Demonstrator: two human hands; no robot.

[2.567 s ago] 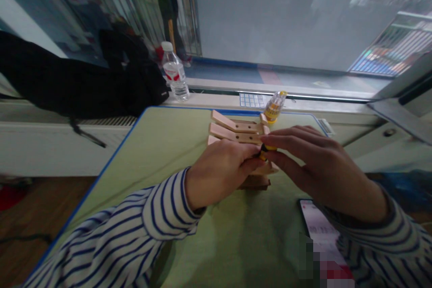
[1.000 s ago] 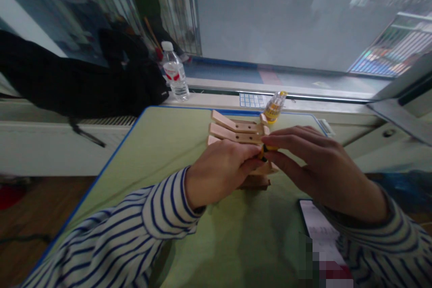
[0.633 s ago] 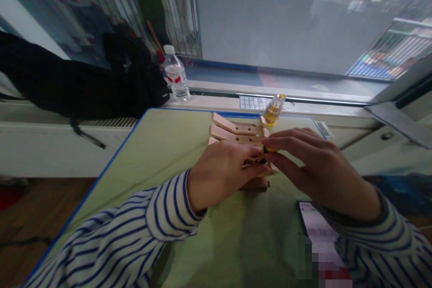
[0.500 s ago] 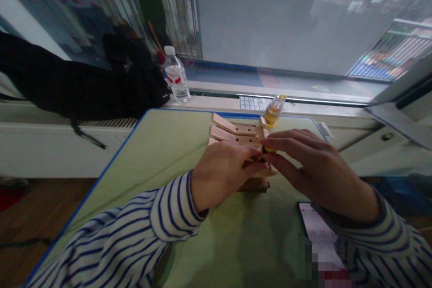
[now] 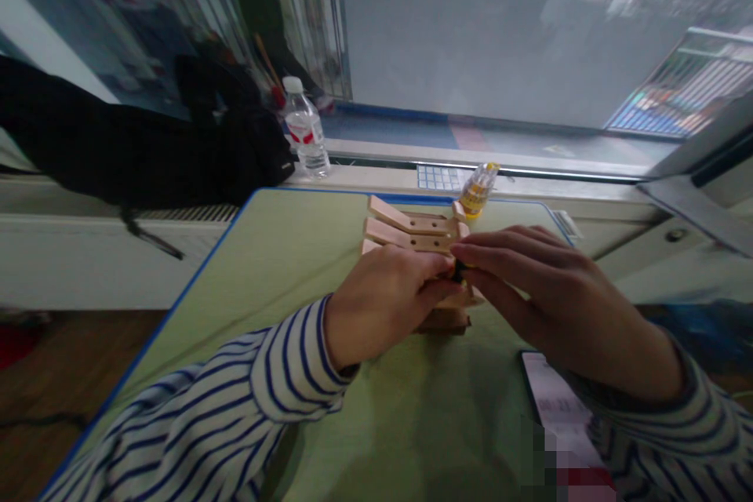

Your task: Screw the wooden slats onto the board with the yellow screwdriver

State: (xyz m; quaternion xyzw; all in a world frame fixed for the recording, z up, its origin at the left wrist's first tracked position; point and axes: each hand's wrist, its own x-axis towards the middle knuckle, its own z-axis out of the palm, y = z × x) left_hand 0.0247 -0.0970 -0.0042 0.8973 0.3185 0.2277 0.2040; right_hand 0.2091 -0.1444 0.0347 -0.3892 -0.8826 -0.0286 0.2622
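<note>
A small wooden assembly (image 5: 432, 226) of pale slats with drilled holes stands on the table, its near part covered by my hands. My left hand (image 5: 380, 302) is closed around its near side, thumb and fingers pinching at the right end. My right hand (image 5: 544, 294) comes in from the right, fingertips closed on a small yellow-and-black handle (image 5: 460, 270) that looks like a screwdriver's. The handle meets my left fingertips at the wood's right end. Its tip is hidden. Behind the wood stands a clear, tapered bottle (image 5: 478, 190) with yellow at its base and top.
The pale green table (image 5: 282, 251) has a blue edge. A phone (image 5: 553, 396) lies under my right forearm. On the sill stand a water bottle (image 5: 305, 129) and a black bag (image 5: 147, 149). Beyond the glass, a person (image 5: 262, 12) is near a railing.
My right fingers have turned slightly around the yellow-and-black handle and now cover more of its yellow part. My left hand and the wooden assembly stay nearly in place.
</note>
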